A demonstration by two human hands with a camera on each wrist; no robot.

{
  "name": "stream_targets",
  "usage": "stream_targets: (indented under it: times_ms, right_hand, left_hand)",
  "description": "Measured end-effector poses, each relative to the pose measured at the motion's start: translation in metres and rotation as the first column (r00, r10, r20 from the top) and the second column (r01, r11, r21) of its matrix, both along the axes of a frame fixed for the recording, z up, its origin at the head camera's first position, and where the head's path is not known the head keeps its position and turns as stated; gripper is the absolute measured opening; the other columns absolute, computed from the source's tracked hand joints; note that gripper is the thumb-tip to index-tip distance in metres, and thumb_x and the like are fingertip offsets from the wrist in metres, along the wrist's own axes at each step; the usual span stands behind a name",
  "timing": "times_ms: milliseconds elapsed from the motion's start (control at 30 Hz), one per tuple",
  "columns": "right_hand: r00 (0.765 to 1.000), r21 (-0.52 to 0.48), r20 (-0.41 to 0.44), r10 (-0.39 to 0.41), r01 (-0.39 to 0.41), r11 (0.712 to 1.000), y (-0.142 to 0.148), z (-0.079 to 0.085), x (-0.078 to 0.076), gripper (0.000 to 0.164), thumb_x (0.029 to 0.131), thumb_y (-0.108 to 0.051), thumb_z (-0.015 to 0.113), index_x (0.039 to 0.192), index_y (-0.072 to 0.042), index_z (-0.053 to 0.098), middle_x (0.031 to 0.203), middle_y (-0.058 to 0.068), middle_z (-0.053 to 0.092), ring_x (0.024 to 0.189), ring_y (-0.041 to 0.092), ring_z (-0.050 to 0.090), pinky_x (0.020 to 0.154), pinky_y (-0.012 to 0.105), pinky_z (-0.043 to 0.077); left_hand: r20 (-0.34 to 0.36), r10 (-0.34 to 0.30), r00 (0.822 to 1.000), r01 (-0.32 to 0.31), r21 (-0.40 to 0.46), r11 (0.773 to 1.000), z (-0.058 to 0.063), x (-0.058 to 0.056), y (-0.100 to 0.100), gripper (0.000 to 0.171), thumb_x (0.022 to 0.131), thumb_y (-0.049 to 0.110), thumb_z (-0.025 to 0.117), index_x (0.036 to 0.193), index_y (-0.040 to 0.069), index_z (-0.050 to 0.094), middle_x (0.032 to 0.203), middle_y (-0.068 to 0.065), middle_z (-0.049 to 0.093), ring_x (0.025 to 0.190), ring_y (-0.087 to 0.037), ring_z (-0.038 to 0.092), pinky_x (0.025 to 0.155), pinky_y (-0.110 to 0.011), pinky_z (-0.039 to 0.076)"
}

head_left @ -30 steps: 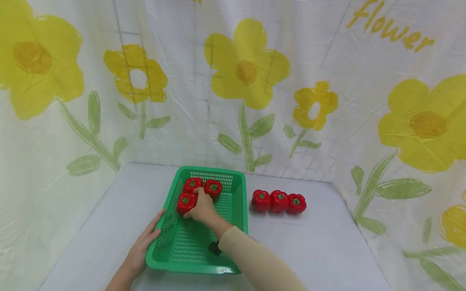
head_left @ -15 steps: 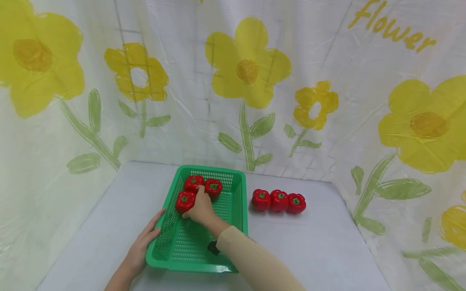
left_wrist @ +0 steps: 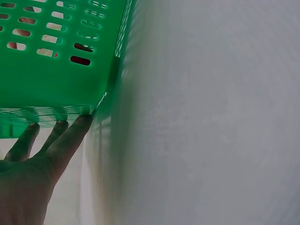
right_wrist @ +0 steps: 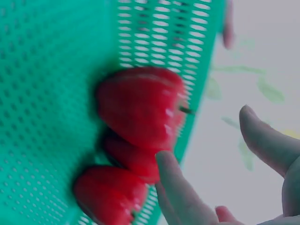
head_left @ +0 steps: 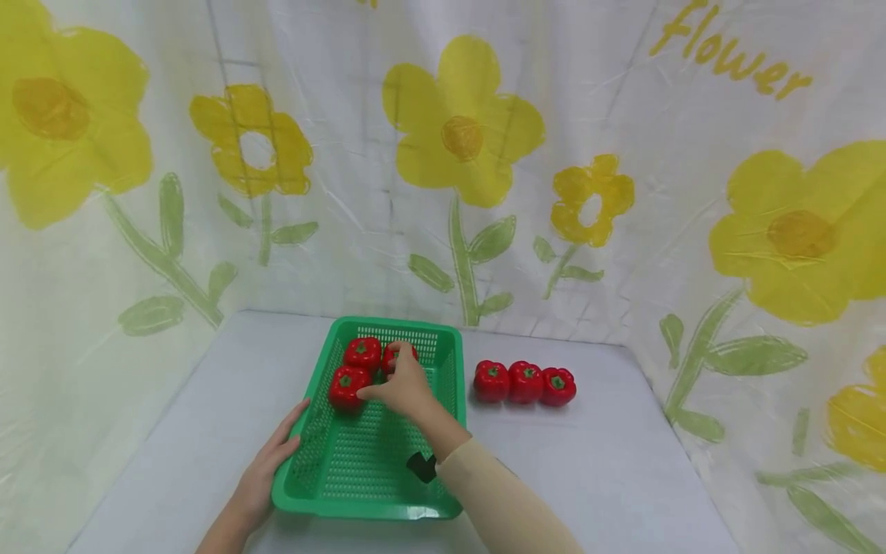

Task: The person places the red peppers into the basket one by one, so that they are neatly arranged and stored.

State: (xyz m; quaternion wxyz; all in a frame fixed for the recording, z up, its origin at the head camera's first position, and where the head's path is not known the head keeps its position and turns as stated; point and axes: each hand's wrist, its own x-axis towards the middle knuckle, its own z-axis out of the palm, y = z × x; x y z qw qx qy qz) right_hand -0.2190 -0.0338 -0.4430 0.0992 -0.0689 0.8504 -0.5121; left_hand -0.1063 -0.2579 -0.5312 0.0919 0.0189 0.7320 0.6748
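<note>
Three red bell peppers sit inside the green basket (head_left: 367, 508). One pepper (head_left: 346, 392) is nearest, another (head_left: 362, 354) stands behind it, and a third (head_left: 389, 362) at the back is partly hidden by my right hand (head_left: 408, 388). That hand is over the peppers with thumb and fingers spread, holding nothing. In the right wrist view a gap separates the thumb (right_wrist: 267, 145) from the nearest pepper (right_wrist: 140, 108). My left hand (head_left: 259, 473) rests straight fingers against the basket's left side; in the left wrist view the fingertips touch its wall (left_wrist: 56, 79).
Three more red bell peppers, left (head_left: 491, 383), middle (head_left: 526, 383) and right (head_left: 557, 387), stand in a row on the white table (head_left: 588, 462) right of the basket. A small black object (head_left: 421, 467) shows by my right wrist. Behind hangs a flower-printed curtain (head_left: 332, 269).
My right hand has let go of the nearest pepper and lifted slightly up and right. That pepper has shifted a little left in the basket. The left hand stays at the basket's side.
</note>
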Motion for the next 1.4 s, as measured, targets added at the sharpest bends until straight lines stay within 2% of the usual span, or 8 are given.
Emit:
stream_targets:
  times_ms: [100,300,433,633,767,933,1167,1400]
  right_hand:
    - [1.0,-0.075,0.012,-0.014,0.015,0.997,0.014,0.01,0.001,0.082,0.079,-0.026,0.089,0.144,-0.017,0.04,0.139,0.016,0.057,0.125,0.037,0.058,0.094,0.044,0.057]
    - [0.993,-0.203,-0.112,-0.036,0.013,0.979,0.045,0.022,0.005,0.073,0.089,-0.038,0.079,0.148,-0.02,0.04,0.133,0.008,0.064,0.125,0.033,0.06,0.095,0.045,0.055]
    - [0.977,-0.287,-0.201,-0.076,0.015,0.958,0.069,0.025,0.009,0.069,0.091,-0.036,0.077,0.148,-0.019,0.041,0.132,0.005,0.065,0.126,0.029,0.06,0.098,0.049,0.054]
    - [0.94,-0.368,-0.284,-0.188,0.074,0.927,0.107,0.03,0.013,0.059,0.092,-0.029,0.076,0.143,-0.02,0.048,0.129,0.005,0.068,0.123,0.024,0.063,0.093,0.038,0.054]
    - [0.918,-0.387,-0.313,-0.244,0.111,0.915,0.132,0.028,0.016,0.054,0.094,-0.023,0.075,0.142,-0.019,0.052,0.132,0.01,0.067,0.125,0.028,0.062,0.089,0.024,0.055]
    - [0.885,-0.382,-0.318,-0.34,0.209,0.9,0.166,0.019,0.017,0.049,0.094,-0.029,0.074,0.139,-0.023,0.055,0.134,0.007,0.066,0.125,0.023,0.062,0.088,0.016,0.054]
    - [0.837,-0.418,-0.327,-0.439,0.289,0.861,0.199,0.003,0.01,0.05,0.093,-0.023,0.075,0.138,-0.017,0.054,0.13,0.008,0.067,0.124,0.024,0.062,0.088,0.013,0.053]
    - [0.772,-0.383,-0.412,-0.484,0.336,0.861,0.234,-0.009,0.002,0.061,0.09,-0.018,0.079,0.144,-0.015,0.048,0.135,0.01,0.063,0.128,0.028,0.057,0.092,0.016,0.053]
  left_hand:
    - [0.004,-0.004,1.0,0.004,0.004,1.0,-0.001,-0.001,0.0,0.053,0.11,0.043,0.027,0.162,0.037,0.015,0.171,-0.003,0.002,0.156,-0.041,-0.001,0.101,-0.017,0.035]
    - [0.007,0.003,1.0,-0.003,-0.018,1.0,0.0,-0.002,0.001,0.054,0.11,0.045,0.025,0.162,0.037,0.014,0.171,-0.003,0.002,0.156,-0.041,0.0,0.114,-0.046,0.027]
    - [0.012,0.002,1.0,-0.001,-0.033,0.999,-0.001,-0.002,0.001,0.054,0.11,0.045,0.024,0.162,0.037,0.012,0.171,-0.003,0.001,0.156,-0.04,0.0,0.115,-0.047,0.025]
    - [-0.003,-0.005,1.0,0.005,-0.001,1.0,-0.002,-0.003,0.0,0.055,0.11,0.042,0.027,0.163,0.034,0.013,0.171,-0.006,0.0,0.155,-0.042,-0.003,0.117,-0.061,0.012]
    - [-0.005,-0.006,1.0,0.005,-0.018,1.0,-0.002,-0.003,-0.002,0.054,0.111,0.042,0.027,0.163,0.034,0.014,0.171,-0.006,0.001,0.155,-0.042,-0.001,0.117,-0.043,0.025]
    - [-0.009,-0.028,1.0,0.028,-0.013,1.0,-0.003,-0.002,-0.004,0.055,0.11,0.043,0.027,0.163,0.034,0.013,0.171,-0.006,0.0,0.155,-0.042,-0.001,0.101,-0.014,0.032]
    - [-0.007,-0.021,1.0,0.022,0.003,1.0,-0.004,0.0,-0.007,0.055,0.111,0.041,0.028,0.163,0.033,0.013,0.171,-0.007,0.0,0.154,-0.042,-0.002,0.098,-0.01,0.031]
    - [-0.015,-0.026,1.0,0.026,0.015,1.0,-0.004,-0.001,-0.003,0.055,0.111,0.041,0.028,0.163,0.032,0.014,0.171,-0.006,-0.001,0.155,-0.042,-0.003,0.098,-0.009,0.03]
